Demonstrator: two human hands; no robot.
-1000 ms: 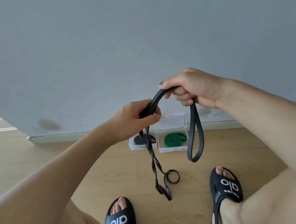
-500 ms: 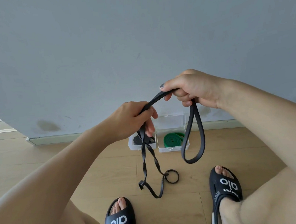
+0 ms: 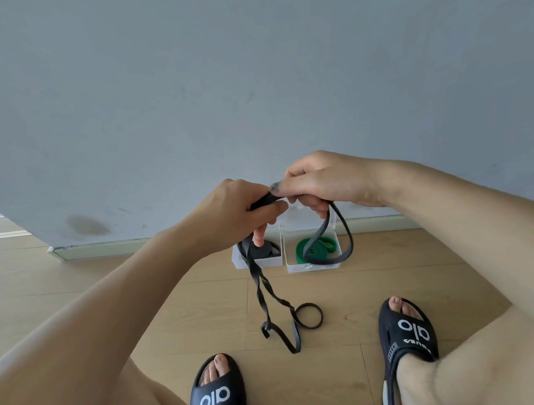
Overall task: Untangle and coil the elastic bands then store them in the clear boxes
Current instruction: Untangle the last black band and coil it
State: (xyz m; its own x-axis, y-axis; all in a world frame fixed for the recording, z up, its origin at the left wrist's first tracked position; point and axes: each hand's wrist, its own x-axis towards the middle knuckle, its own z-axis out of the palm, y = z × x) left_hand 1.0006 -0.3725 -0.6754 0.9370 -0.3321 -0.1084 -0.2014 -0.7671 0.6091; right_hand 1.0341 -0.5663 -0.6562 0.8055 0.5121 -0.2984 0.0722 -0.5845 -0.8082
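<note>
I hold a long black elastic band [image 3: 262, 294] in both hands above the floor. My left hand [image 3: 238, 210] pinches it beside my right hand [image 3: 318, 179], the two nearly touching. A loop [image 3: 341, 247] hangs from my right hand; a twisted tail drops from my left hand to the floor. Two clear boxes stand open by the wall: the left clear box [image 3: 236, 263] holds a coiled black band [image 3: 264, 250], the right clear box [image 3: 314, 267] holds a coiled green band [image 3: 313, 246]. A small black ring [image 3: 308, 315] lies on the floor by the tail.
A grey wall [image 3: 251, 92] with a skirting board rises right behind the boxes. The floor [image 3: 106, 276] is light wood. My feet in black slides [image 3: 217, 395] [image 3: 406, 335] rest at the bottom, on either side of the hanging tail.
My hands have come together from a gap apart. The loop under my right hand now hangs shorter and wider, and the tail under my left hand has shifted on the floor.
</note>
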